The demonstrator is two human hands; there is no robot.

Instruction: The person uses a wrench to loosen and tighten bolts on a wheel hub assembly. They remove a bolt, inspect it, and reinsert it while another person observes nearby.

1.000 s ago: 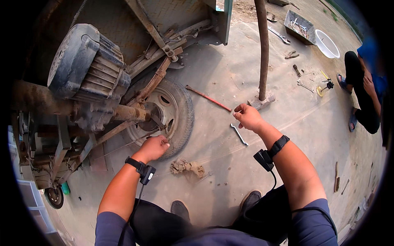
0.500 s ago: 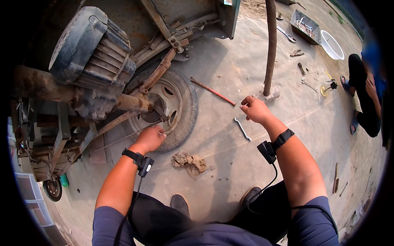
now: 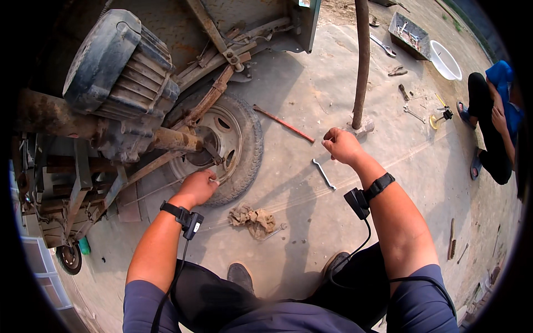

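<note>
Beside the lower edge of the wheel [image 3: 252,158], my left hand [image 3: 199,187] has its fingers curled together. What they hold, if anything, is too small to make out. My right hand [image 3: 342,146] is raised over the concrete, fingers bent and pinched, and their contents cannot be told. Below it lies a steel wrench [image 3: 323,174]; to its left is a thin red bar [image 3: 284,124]. A rusty axle [image 3: 177,140] leads from the wheel hub to a finned motor [image 3: 122,66]. A crumpled brown rag [image 3: 252,220] lies near my feet, a small wrench [image 3: 276,230] partly beside it.
A wooden pole [image 3: 361,66] stands upright on a block [image 3: 363,127] beyond my right hand. Farther right are a tool tray [image 3: 410,36], a white basin [image 3: 446,60], pliers [image 3: 397,71] and a wire brush [image 3: 452,240]. A person [image 3: 494,122] sits at the right edge.
The whole view has shifted slightly, so things sit a little farther left. Both hands keep nearly the same pose. More of the person at the right edge shows.
</note>
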